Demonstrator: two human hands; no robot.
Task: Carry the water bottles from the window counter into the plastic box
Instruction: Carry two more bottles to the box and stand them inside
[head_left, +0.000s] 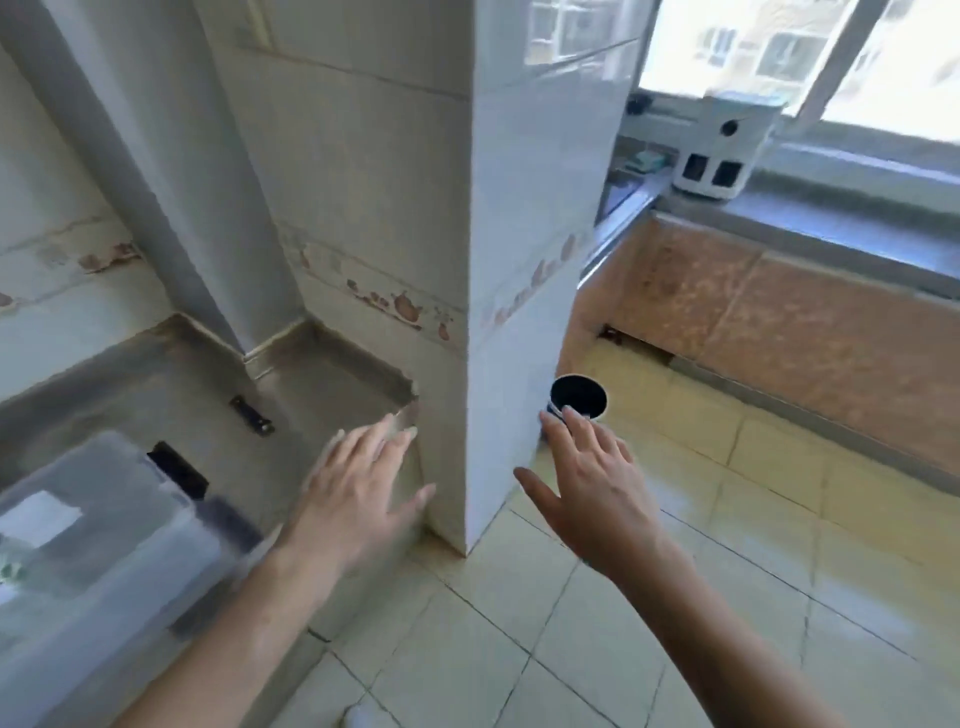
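Both hands empty rn, fingers spread wide: left hand (363, 488) out over the steel counter (171, 384) by the pillar (498, 322), right hand (592, 478) out past the pillar's corner, twd the window side. Box (104, 525) sits low at my left on the counter edge, blurry, lid looks on, can't tell what's inside. No bottles visible from here; window counter (831, 213) is far right w/ only a white gadget (722, 145) on it, rest cut off. Small dark cup (578, 397) on the floor just past my right fingertips (569, 415), not my target afaict. Best bet imo: swing round the pillar, keep clear of its corner & the cup, look along the sill for bottles before reaching, grab each round the body
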